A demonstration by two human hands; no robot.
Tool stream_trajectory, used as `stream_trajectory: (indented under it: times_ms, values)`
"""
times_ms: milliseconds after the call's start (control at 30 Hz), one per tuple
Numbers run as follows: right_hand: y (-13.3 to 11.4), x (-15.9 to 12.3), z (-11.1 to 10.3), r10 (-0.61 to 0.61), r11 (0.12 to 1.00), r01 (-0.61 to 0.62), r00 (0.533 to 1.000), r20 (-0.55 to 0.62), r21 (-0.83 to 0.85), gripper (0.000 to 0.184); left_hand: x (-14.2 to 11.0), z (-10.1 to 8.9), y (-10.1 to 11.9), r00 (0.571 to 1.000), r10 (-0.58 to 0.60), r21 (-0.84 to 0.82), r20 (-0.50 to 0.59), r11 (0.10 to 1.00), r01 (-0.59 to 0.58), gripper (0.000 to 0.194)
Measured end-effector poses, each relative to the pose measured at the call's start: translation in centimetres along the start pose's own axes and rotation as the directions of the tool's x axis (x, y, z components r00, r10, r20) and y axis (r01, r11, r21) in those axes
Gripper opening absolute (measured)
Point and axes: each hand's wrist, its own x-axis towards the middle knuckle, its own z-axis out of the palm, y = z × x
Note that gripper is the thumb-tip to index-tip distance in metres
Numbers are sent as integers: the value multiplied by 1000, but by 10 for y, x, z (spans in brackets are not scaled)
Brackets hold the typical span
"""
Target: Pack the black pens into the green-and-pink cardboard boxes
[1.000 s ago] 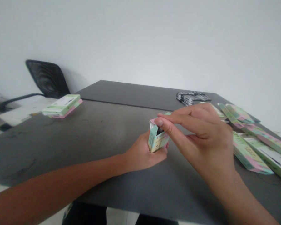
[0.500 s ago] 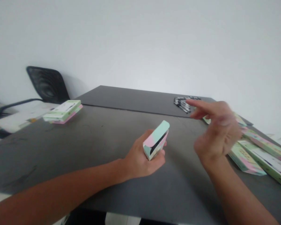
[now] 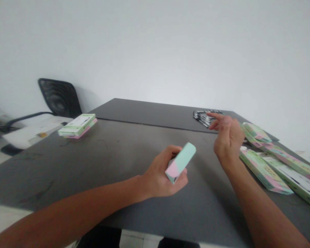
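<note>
My left hand (image 3: pixel 162 174) is wrapped round a small cardboard box (image 3: pixel 182 161) above the near part of the table. The box's mint-green and pink end flap faces me, and its far body is hidden by my fingers. To its right, my right hand (image 3: pixel 227 134) is raised with the index finger stretched out and nothing visible in it. Its fingertips appear in front of a fanned pile of slim black-and-white sticks, possibly pens (image 3: pixel 203 119); I cannot tell whether they touch.
Several green-and-pink boxes (image 3: pixel 267 172) lie at the right of the dark table (image 3: pixel 105 165). A short stack of boxes (image 3: pixel 79 124) sits near its left edge. Beyond that stand a black mesh chair (image 3: pixel 59 98) and a white surface (image 3: pixel 23 132) with papers.
My right hand has left the box and moved away toward the black-and-white sticks. The box's end flap, raised earlier, now lies over the opening, and the box is tilted toward me.
</note>
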Motion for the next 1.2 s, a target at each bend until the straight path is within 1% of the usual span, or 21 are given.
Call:
stream_trajectory:
  times_ms: [133,233,333,400,467,567,633,700,767,833,900,967,1033,1200]
  values:
    - [9,1,0,-2,998,3,1000,21,-57,66,1,0,-2,1000,-13,-8,12,1000,13,53]
    - [13,2,0,-5,997,8,999,38,-73,66,5,-3,5,999,-1,31,-36,1000,2,45]
    - [16,2,1,-13,998,16,998,58,-60,68,11,-8,11,1000,10,43,-15,999,-9,43]
    - [17,2,2,-29,998,33,997,72,-50,68,15,-10,11,998,-51,38,-48,998,53,35]
    - [17,2,2,-34,998,38,997,74,-52,67,18,-12,7,994,-96,10,-51,995,97,30]
    - [17,1,1,-26,997,33,996,85,-70,66,20,-13,2,995,-86,16,-53,996,87,30]
    - [18,1,1,-18,997,25,996,91,-73,67,20,-14,2,992,-110,37,-69,993,112,27]
    - [21,2,1,-8,997,14,996,94,-72,67,21,-14,4,987,-157,20,-40,987,158,25]
    - [24,2,1,-3,997,10,995,100,-77,67,24,-14,6,976,-216,-39,-7,976,216,23]
    - [28,3,1,0,996,10,994,106,-86,67,27,-14,5,943,-331,-134,18,934,331,21]
    - [32,3,2,6,995,5,994,109,-95,67,29,-13,0,882,-463,-241,86,849,470,24]
    - [38,3,2,15,994,-2,993,116,-111,66,30,-12,-7,819,-542,-315,188,757,573,31]
    - [43,2,1,32,990,-15,992,122,-138,66,28,-11,-12,785,-554,-365,278,695,620,37]
    - [58,1,-1,110,974,-73,980,166,-215,68,21,-5,-14,742,-504,-452,442,589,670,48]
